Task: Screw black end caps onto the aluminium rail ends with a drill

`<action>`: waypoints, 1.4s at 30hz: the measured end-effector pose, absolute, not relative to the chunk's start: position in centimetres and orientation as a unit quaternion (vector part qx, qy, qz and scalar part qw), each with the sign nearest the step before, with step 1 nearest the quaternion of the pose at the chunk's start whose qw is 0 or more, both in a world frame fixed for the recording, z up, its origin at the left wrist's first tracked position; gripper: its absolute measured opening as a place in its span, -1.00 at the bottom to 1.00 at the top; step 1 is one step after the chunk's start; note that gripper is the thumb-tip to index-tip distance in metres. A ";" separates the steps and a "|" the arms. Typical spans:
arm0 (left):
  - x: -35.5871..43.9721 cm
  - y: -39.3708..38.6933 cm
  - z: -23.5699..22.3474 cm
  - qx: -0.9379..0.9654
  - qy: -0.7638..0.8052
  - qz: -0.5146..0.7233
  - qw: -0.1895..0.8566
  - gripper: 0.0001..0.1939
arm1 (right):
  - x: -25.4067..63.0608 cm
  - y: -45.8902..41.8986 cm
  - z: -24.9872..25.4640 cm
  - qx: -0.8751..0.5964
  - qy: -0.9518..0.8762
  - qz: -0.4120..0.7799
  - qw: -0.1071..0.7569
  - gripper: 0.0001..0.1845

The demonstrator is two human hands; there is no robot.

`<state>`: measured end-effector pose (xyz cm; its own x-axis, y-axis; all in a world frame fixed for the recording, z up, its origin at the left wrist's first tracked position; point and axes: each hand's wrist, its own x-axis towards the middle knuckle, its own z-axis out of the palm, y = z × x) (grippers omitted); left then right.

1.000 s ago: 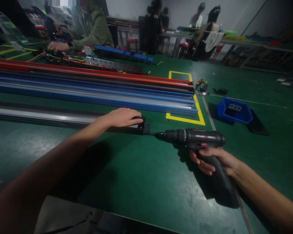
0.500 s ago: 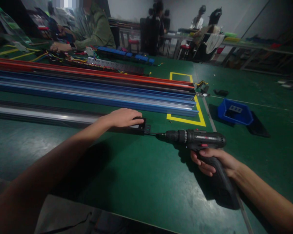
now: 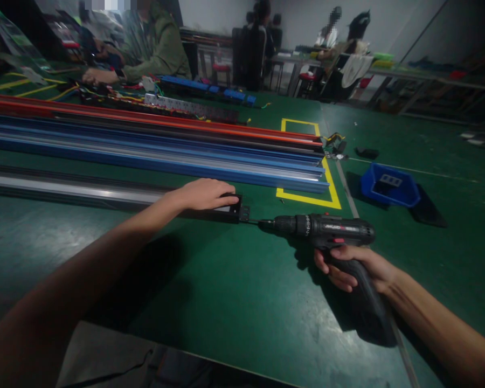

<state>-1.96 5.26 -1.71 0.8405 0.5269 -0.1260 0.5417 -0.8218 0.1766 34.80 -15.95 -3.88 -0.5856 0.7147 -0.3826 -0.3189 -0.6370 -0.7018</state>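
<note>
My right hand [image 3: 345, 269] is closed around the handle of a black cordless drill [image 3: 335, 227], which lies level and points left. The long thin bit reaches the small black bracket [image 3: 246, 213] at the end of a long black-and-silver metal profile [image 3: 84, 191]. My left hand [image 3: 210, 194] grips that profile from above near its right end, fingers over the top and side. The profile runs off to the left along the green table. A screw at the bit's tip is too small to make out.
Behind the profile lie several long blue profiles [image 3: 226, 167] and red ones [image 3: 186, 119], their right ends inside a yellow tape outline [image 3: 333, 183]. A blue bin [image 3: 389, 185] stands to the right. Wired parts [image 3: 117, 97] lie farther back, near a co-worker's hand [image 3: 101, 75].
Almost nothing differs. Both hands, the drill and the profile stay in place; only a very slight shift of the view shows.
</note>
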 end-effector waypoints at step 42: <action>-2.2 5.0 -1.5 0.945 0.265 0.122 0.150 -0.53 | 34.7 -16.0 -3.8 -0.359 -0.296 0.827 0.315 -0.73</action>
